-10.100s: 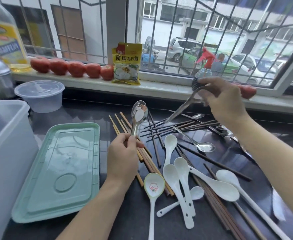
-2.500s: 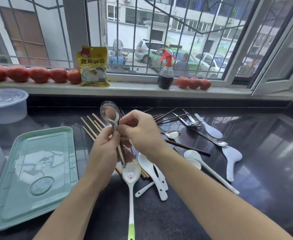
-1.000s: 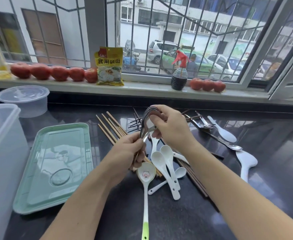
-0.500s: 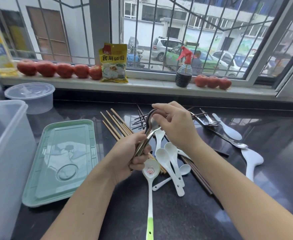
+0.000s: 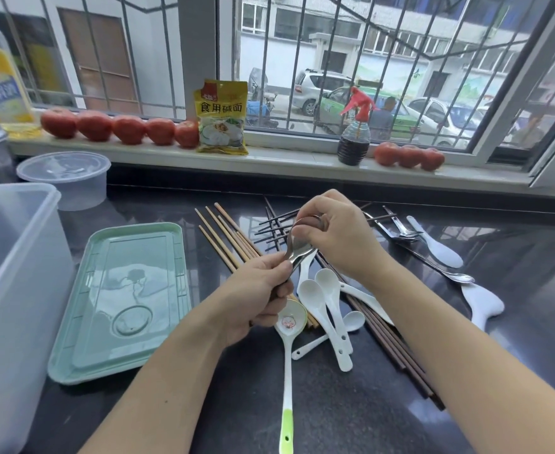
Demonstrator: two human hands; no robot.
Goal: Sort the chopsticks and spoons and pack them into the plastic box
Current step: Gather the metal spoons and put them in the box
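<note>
Counter (image 5: 515, 371): dark polished surface is carrying all the cutlery; the camera is sitting slightly closer and lower than half a second ago.
Plastic box (image 5: 14, 290): translucent white, standing at the left edge. Something light brown is showing faintly through its wall; I cannot tell what.
Green lid (image 5: 122, 299): lying flat beside the box, position matching the earlier frames.
Left hand (image 5: 256, 296): fingers are curling round the handles of the metal spoons (image 5: 297, 249), holding the bundle above the counter. It is gripping lower than ten seconds ago, when the bundle was standing upright.
Right hand (image 5: 338, 234): fingertips are pinching the bowls of the same bundle from above. A moment ago the bowls were showing clearly; the fingers are now covering most of them.
Light wooden chopsticks (image 5: 223, 237): lying loose in a fan, passing under the left hand.
Dark chopsticks (image 5: 391, 339): running diagonally under the white spoons; another cluster (image 5: 274, 226) is crossing behind the right hand.
White ceramic spoons (image 5: 322, 306): lying overlapped just right of the left hand, unmoved.
Green-handled spoon (image 5: 287, 355): lying with its bowl touching the left hand.
Remaining cutlery (image 5: 433, 250): metal and white pieces are lying well apart at the right, unsorted.
</note>
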